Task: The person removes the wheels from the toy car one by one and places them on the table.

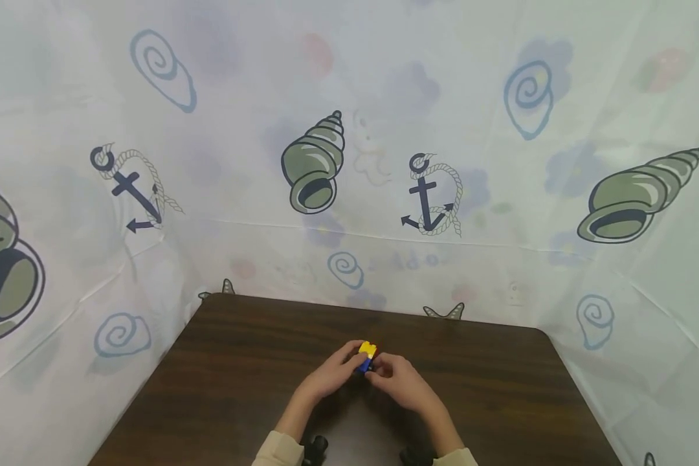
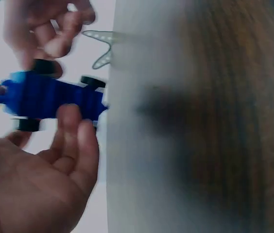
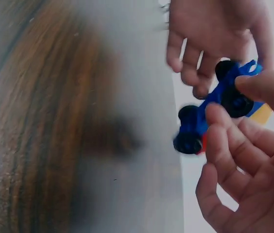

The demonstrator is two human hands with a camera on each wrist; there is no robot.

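Note:
A small toy car (image 2: 54,94) with a blue underside and black wheels is held up between the two hands above the table. Its yellow top (image 1: 367,349) shows in the head view, and a bit of red (image 3: 202,144) shows in the right wrist view. My left hand (image 1: 332,375) grips the car from the left, its thumb at one end and fingers along the side. From the other side my right hand (image 1: 404,383) pinches the car near a large black wheel (image 3: 237,102), with its thumb at that wheel.
The hands are over a dark wood-grain table (image 1: 256,349) with rounded far corners. Behind and beside it hangs a pale cloth (image 1: 373,272) printed with shells, anchors and starfish. Dark straps or mounts (image 1: 316,448) sit at the wrists, by light sleeves (image 1: 279,450).

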